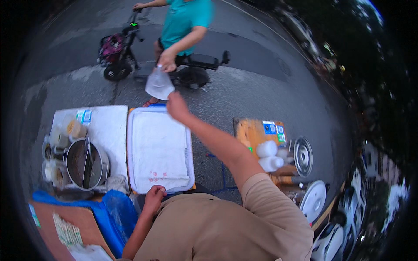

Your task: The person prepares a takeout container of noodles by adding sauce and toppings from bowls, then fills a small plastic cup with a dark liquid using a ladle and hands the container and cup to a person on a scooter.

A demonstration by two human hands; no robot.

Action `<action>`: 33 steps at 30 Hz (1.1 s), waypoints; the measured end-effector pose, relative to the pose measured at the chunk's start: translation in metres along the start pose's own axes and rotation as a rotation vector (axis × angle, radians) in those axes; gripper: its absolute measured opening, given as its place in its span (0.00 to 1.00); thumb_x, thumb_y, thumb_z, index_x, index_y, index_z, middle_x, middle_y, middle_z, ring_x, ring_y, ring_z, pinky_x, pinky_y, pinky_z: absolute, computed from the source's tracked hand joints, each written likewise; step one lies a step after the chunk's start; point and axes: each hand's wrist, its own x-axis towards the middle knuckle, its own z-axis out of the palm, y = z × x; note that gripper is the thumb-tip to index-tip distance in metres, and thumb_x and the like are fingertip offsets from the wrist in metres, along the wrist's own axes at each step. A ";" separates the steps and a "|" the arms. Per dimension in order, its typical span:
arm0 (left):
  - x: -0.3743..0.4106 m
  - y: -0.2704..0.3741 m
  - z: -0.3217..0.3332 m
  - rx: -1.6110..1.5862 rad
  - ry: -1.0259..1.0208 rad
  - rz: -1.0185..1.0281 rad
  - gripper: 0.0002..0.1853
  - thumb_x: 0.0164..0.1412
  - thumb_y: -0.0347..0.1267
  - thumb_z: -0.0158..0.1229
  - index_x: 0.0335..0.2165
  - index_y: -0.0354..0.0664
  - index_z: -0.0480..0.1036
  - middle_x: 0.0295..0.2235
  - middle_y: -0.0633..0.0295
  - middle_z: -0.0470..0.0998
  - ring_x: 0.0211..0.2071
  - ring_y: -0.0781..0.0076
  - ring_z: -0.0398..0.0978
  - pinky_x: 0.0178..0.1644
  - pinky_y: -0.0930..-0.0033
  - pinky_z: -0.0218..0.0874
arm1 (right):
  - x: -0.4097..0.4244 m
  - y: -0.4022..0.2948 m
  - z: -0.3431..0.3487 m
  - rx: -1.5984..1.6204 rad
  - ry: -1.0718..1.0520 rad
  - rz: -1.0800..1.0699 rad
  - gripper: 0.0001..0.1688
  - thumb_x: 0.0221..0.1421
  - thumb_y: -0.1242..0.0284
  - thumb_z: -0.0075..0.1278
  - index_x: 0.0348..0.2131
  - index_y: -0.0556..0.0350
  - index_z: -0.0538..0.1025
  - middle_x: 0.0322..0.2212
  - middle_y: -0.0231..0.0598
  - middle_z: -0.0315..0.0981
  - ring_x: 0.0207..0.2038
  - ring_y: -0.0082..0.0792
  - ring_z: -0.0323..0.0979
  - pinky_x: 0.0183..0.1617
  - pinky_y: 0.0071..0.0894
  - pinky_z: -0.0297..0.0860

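Observation:
A translucent plastic bag (159, 85) hangs between me and a person in a teal shirt (183, 24), whose hand grips its top. My right hand (176, 106) reaches out to the bag's lower right edge; its fingertips are at the bag, and whether they pinch it is blurred. My left hand (156, 196) is curled beside the near edge of a shallow white tray (131, 153), with no object visible in it. A white cloth (160, 143) with red characters covers the tray.
At left, a metal pot (106, 166) with a divider stands on a white board (111, 130) near several jars (59, 138). White bottles (271, 163) and round metal lids (303, 156) are at right. The person straddles an electric scooter (200, 61) beyond the tray.

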 end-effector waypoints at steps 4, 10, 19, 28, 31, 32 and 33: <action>0.037 -0.016 -0.020 0.590 0.116 0.441 0.10 0.62 0.30 0.55 0.39 0.33 0.74 0.34 0.48 0.78 0.35 0.52 0.77 0.44 0.60 0.67 | -0.145 -0.033 0.019 0.069 -0.238 -0.068 0.16 0.51 0.78 0.53 0.42 0.63 0.71 0.42 0.54 0.67 0.49 0.56 0.67 0.54 0.48 0.66; 0.104 -0.009 -0.045 1.270 0.098 0.686 0.25 0.60 0.30 0.54 0.55 0.32 0.67 0.61 0.41 0.62 0.65 0.38 0.53 0.65 0.42 0.51 | -0.303 -0.059 0.057 -0.151 -0.568 -0.041 0.39 0.60 0.61 0.49 0.66 0.55 0.59 0.67 0.52 0.48 0.71 0.57 0.38 0.73 0.51 0.45; 0.136 -0.024 -0.059 1.692 -0.068 0.684 0.35 0.67 0.44 0.47 0.63 0.32 0.58 0.67 0.48 0.55 0.71 0.47 0.37 0.70 0.31 0.25 | -0.365 -0.021 0.012 -0.169 -0.694 -0.130 0.45 0.61 0.49 0.46 0.69 0.50 0.55 0.71 0.45 0.37 0.73 0.49 0.32 0.75 0.50 0.36; 0.142 -0.039 -0.056 1.654 -0.028 0.569 0.36 0.65 0.40 0.52 0.65 0.32 0.54 0.68 0.37 0.48 0.70 0.41 0.41 0.71 0.37 0.31 | -0.449 -0.055 -0.071 -0.042 -0.327 0.226 0.32 0.63 0.56 0.47 0.57 0.60 0.69 0.61 0.55 0.59 0.67 0.57 0.49 0.69 0.52 0.52; 0.136 -0.046 -0.047 1.562 0.068 0.448 0.38 0.64 0.38 0.54 0.66 0.34 0.51 0.68 0.35 0.45 0.69 0.35 0.43 0.71 0.40 0.33 | -0.516 -0.069 -0.098 0.047 -0.093 0.470 0.25 0.62 0.61 0.49 0.51 0.61 0.72 0.53 0.54 0.65 0.61 0.56 0.59 0.63 0.50 0.60; 0.129 -0.052 -0.039 1.516 0.160 0.439 0.37 0.62 0.33 0.55 0.65 0.32 0.53 0.67 0.35 0.46 0.67 0.34 0.46 0.71 0.43 0.38 | -0.546 -0.069 -0.106 0.081 -0.042 0.551 0.23 0.62 0.63 0.49 0.49 0.61 0.73 0.51 0.54 0.66 0.58 0.56 0.62 0.61 0.50 0.62; 0.119 -0.058 -0.026 1.457 0.152 0.528 0.36 0.61 0.32 0.55 0.64 0.32 0.54 0.67 0.36 0.47 0.67 0.34 0.47 0.71 0.45 0.40 | -0.582 -0.068 -0.116 0.112 0.013 0.640 0.20 0.62 0.64 0.49 0.47 0.61 0.73 0.49 0.54 0.67 0.55 0.55 0.65 0.58 0.49 0.64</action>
